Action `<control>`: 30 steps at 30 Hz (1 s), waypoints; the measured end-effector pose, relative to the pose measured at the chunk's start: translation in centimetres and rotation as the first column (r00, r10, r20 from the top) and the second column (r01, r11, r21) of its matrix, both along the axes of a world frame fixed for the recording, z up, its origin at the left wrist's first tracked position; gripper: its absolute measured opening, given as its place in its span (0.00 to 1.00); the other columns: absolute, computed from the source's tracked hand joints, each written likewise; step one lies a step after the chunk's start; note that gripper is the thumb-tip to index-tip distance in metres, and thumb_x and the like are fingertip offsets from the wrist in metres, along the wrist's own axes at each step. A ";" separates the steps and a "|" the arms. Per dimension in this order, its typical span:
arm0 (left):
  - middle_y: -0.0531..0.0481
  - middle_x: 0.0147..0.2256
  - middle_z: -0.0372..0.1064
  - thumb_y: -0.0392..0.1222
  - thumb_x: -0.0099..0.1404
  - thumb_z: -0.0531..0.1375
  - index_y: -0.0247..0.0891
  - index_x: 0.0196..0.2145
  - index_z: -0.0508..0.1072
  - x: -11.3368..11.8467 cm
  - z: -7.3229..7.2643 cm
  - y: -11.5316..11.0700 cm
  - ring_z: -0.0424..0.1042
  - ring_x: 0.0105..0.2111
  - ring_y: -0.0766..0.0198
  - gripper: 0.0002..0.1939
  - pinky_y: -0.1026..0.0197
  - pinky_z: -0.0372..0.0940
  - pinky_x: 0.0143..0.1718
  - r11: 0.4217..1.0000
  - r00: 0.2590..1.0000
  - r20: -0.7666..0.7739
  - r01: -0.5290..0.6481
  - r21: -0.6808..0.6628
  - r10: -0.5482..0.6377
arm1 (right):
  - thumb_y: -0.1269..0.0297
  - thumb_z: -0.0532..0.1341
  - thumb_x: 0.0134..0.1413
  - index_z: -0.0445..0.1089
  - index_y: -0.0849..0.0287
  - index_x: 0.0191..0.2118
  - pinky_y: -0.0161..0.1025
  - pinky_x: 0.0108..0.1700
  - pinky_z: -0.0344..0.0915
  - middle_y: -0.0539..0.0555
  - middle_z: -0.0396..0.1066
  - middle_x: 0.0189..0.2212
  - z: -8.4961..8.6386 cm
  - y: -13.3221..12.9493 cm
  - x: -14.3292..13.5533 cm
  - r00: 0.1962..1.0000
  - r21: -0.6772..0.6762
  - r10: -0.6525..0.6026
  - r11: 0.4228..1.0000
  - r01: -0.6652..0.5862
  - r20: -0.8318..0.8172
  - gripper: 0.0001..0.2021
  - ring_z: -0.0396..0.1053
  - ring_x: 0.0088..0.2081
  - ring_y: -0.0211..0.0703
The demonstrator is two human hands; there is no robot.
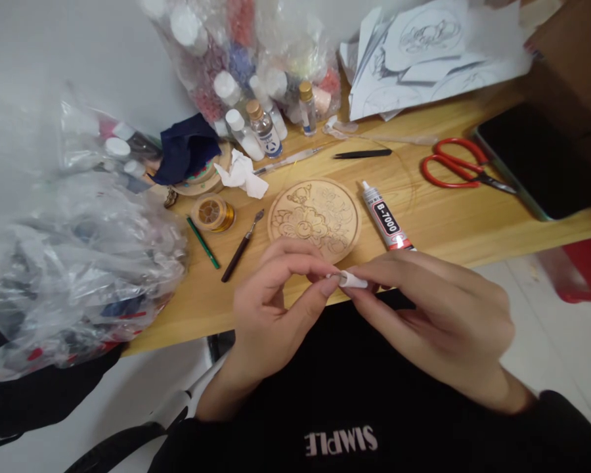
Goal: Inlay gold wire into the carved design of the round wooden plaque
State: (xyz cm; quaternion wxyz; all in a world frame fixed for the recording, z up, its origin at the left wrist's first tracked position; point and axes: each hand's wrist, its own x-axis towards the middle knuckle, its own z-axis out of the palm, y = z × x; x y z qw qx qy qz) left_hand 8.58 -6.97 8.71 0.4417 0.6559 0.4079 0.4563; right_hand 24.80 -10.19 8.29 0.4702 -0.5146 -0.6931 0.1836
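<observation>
Pale wood forms the worktop, which is set against a white wall and is crowded with craft supplies. At its left end a large heap of clear plastic bags is piled, and at the back a second clear bag of small bottles is stood, with a few loose bottles in front of it. A stack of paper sheets with line drawings is laid at the back right, and a dark tablet is seen at the right edge. A round wooden disc with a carved flower pattern is placed near the front edge, just beyond the hands. Red scissors are laid to the right of it, well apart. A glue tube marked B-7000 is laid just beside the disc on its right. A spool of gold wire, a brown-handled tool and a green pencil are laid to the disc's left, and black tweezers behind it.

The left hand and the right hand are brought together over the front edge of the worktop, above a black garment. A small white piece is pinched between the fingertips of both hands, each closed narrowly on it; what the piece is cannot be told.
</observation>
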 end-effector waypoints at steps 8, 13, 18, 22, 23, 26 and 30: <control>0.51 0.33 0.69 0.33 0.64 0.64 0.40 0.34 0.76 0.1 -0.2 0.0 0.68 0.34 0.68 0.04 0.63 0.67 0.35 0.999 1.000 -0.005 -0.020 -0.042 0.020 | 0.71 0.63 0.59 0.72 0.54 0.40 0.38 0.32 0.71 0.51 0.78 0.31 -0.1 0.0 0.2 0.990 0.030 -0.023 0.999 0.019 0.139 0.06 0.75 0.32 0.40; 0.51 0.33 0.70 0.33 0.63 0.64 0.40 0.33 0.76 0.3 -0.4 0.0 0.68 0.34 0.68 0.04 0.63 0.66 0.35 0.997 0.999 0.023 -0.036 -0.071 0.037 | 0.71 0.64 0.58 0.72 0.56 0.39 0.38 0.29 0.69 0.52 0.77 0.29 0.0 0.4 0.6 0.963 0.108 -0.041 0.994 0.012 0.265 0.04 0.74 0.28 0.40; 0.51 0.33 0.70 0.33 0.64 0.63 0.40 0.33 0.75 0.4 -0.5 0.1 0.68 0.34 0.67 0.04 0.62 0.66 0.36 0.996 0.999 0.024 -0.032 -0.080 0.034 | 0.72 0.63 0.58 0.72 0.54 0.38 0.37 0.28 0.68 0.51 0.76 0.27 -0.1 0.5 0.5 0.961 0.121 -0.024 0.993 -0.010 0.277 0.05 0.73 0.27 0.39; 0.51 0.33 0.69 0.34 0.64 0.63 0.40 0.33 0.74 0.3 -0.5 0.1 0.67 0.35 0.67 0.03 0.62 0.65 0.36 0.998 1.000 0.019 -0.017 -0.064 0.018 | 0.71 0.63 0.59 0.72 0.54 0.38 0.37 0.31 0.70 0.50 0.76 0.29 -0.3 0.4 0.3 0.992 0.054 0.008 0.998 -0.015 0.124 0.05 0.73 0.29 0.39; 0.51 0.33 0.69 0.34 0.64 0.62 0.40 0.33 0.74 0.2 -0.5 0.1 0.67 0.35 0.67 0.03 0.62 0.65 0.36 0.998 1.000 0.013 -0.016 -0.068 0.017 | 0.71 0.63 0.59 0.72 0.54 0.38 0.37 0.31 0.70 0.50 0.76 0.29 -0.3 0.4 0.2 0.996 0.030 0.019 0.999 -0.022 0.089 0.05 0.73 0.29 0.38; 0.51 0.32 0.68 0.34 0.65 0.62 0.41 0.33 0.74 0.3 -0.3 0.2 0.67 0.34 0.66 0.04 0.61 0.65 0.35 0.997 1.000 0.002 -0.008 -0.079 0.008 | 0.71 0.62 0.60 0.71 0.55 0.39 0.35 0.31 0.69 0.50 0.75 0.29 -0.3 0.5 0.3 0.997 -0.025 0.073 0.997 -0.073 0.003 0.04 0.71 0.29 0.36; 0.51 0.33 0.68 0.33 0.65 0.62 0.41 0.34 0.74 0.3 -0.2 0.3 0.66 0.34 0.67 0.04 0.61 0.65 0.35 0.997 1.000 0.015 0.005 -0.071 -0.004 | 0.72 0.61 0.60 0.71 0.59 0.38 0.33 0.29 0.67 0.50 0.72 0.27 -0.2 0.9 0.5 0.982 -0.059 0.156 0.985 -0.163 -0.110 0.02 0.68 0.27 0.33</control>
